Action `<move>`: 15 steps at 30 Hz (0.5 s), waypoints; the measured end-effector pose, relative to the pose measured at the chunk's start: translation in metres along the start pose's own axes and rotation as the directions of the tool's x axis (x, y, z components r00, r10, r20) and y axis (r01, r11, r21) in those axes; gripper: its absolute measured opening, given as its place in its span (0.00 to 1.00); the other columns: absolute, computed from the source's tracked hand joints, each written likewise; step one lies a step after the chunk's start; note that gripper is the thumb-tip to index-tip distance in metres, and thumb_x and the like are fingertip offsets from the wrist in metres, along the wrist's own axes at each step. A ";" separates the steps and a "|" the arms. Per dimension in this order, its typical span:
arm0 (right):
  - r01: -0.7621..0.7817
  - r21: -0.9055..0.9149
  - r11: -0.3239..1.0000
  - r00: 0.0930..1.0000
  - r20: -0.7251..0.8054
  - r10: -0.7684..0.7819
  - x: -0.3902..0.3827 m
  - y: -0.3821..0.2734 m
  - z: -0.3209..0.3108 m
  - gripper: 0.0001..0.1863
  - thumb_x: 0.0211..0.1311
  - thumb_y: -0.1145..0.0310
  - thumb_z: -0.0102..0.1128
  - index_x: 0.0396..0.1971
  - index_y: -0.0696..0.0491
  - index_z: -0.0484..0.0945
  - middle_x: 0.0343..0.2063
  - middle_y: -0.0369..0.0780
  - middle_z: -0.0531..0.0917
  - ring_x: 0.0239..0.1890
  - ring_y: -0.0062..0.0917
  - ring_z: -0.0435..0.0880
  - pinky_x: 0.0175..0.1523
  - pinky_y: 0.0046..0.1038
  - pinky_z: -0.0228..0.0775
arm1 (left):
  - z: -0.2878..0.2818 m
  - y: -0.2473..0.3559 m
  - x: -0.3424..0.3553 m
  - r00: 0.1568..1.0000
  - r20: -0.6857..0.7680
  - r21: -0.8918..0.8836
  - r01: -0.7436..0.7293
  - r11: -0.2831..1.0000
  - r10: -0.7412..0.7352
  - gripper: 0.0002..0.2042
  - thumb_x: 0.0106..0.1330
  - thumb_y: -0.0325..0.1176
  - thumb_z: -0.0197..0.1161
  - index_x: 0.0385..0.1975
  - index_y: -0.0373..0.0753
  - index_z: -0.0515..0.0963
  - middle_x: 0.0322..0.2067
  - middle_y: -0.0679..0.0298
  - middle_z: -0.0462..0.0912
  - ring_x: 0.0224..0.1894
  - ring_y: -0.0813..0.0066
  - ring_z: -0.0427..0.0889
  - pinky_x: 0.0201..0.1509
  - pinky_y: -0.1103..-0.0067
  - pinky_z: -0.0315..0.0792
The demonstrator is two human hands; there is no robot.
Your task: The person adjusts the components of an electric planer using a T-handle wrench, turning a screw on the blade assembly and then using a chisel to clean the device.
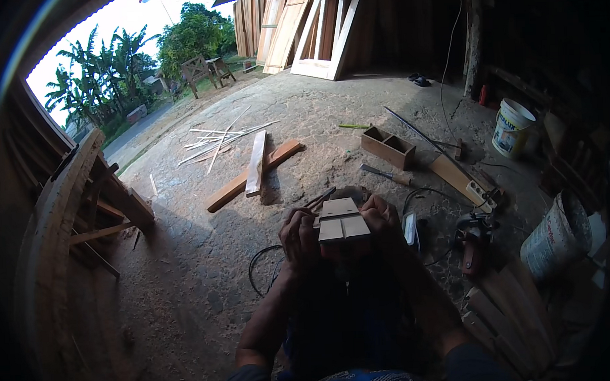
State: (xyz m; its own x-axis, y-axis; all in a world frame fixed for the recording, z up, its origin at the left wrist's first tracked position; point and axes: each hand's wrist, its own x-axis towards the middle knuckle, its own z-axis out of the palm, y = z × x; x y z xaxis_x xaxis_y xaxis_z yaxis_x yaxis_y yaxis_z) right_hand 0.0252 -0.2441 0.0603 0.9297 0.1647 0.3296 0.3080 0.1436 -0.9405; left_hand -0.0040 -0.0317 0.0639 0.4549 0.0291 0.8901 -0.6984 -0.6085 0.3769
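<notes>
Between my two hands, in front of my body, is an electric planer [342, 228], turned so its flat pale metal sole faces up. A dark slot crosses the sole, and a bit of red body shows under its near edge. My left hand [298, 236] is closed round its left side, fingers curled. On the opposite side my right hand [381, 218] grips it, with the fingers partly in shadow. A black cord [252, 267] loops on the floor by my left forearm. Just beyond the planer, a chisel [385, 175] with a wooden handle lies on the floor.
Two crossed wood pieces [256, 167] and thin strips [216, 138] lie ahead. A divided wooden box [388, 148], a power strip [481, 194], a dark power tool [473, 245], two buckets [513, 129] and stacked boards [511, 311] are on the right. A wooden bench [58, 226] stands left.
</notes>
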 end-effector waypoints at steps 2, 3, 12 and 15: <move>-0.004 -0.023 1.000 1.000 -0.020 0.003 -0.002 -0.002 0.003 0.06 0.61 0.69 0.54 0.29 0.56 0.75 0.29 0.37 0.82 0.33 0.14 0.76 0.41 0.23 0.71 | 0.001 -0.003 -0.006 0.995 -0.020 -0.055 0.096 0.994 -0.098 0.12 0.68 0.28 0.48 0.25 0.30 0.74 0.29 0.50 0.79 0.34 0.50 0.81 0.41 0.65 0.74; -0.005 -0.035 0.999 1.000 -0.031 0.004 -0.003 -0.004 0.004 0.07 0.61 0.69 0.54 0.29 0.56 0.75 0.30 0.37 0.82 0.33 0.15 0.76 0.42 0.23 0.71 | 0.000 -0.004 -0.007 0.995 -0.019 -0.051 0.099 0.994 -0.100 0.12 0.68 0.28 0.48 0.25 0.30 0.74 0.29 0.50 0.80 0.35 0.50 0.81 0.41 0.65 0.74; 0.000 0.036 0.999 0.999 -0.043 0.002 -0.013 -0.012 0.009 0.06 0.65 0.70 0.54 0.29 0.55 0.75 0.26 0.32 0.77 0.31 0.11 0.74 0.37 0.19 0.68 | -0.005 0.012 -0.005 0.971 -0.016 -0.124 0.236 0.964 -0.239 0.13 0.69 0.30 0.48 0.27 0.29 0.76 0.31 0.49 0.81 0.35 0.53 0.81 0.44 0.65 0.74; 0.005 0.053 0.999 0.999 -0.032 -0.003 -0.012 -0.008 0.007 0.06 0.66 0.71 0.54 0.29 0.55 0.75 0.25 0.31 0.77 0.30 0.10 0.73 0.35 0.19 0.68 | -0.006 0.017 -0.005 0.958 -0.018 -0.148 0.280 0.949 -0.286 0.13 0.69 0.30 0.48 0.27 0.29 0.76 0.31 0.49 0.81 0.36 0.53 0.81 0.43 0.66 0.74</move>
State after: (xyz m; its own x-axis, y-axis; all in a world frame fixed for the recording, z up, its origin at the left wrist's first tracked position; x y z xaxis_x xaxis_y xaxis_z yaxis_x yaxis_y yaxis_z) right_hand 0.0098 -0.2401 0.0643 0.9347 0.1333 0.3295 0.3011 0.1957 -0.9333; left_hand -0.0219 -0.0371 0.0674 0.6251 0.2162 0.7500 -0.6168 -0.4519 0.6444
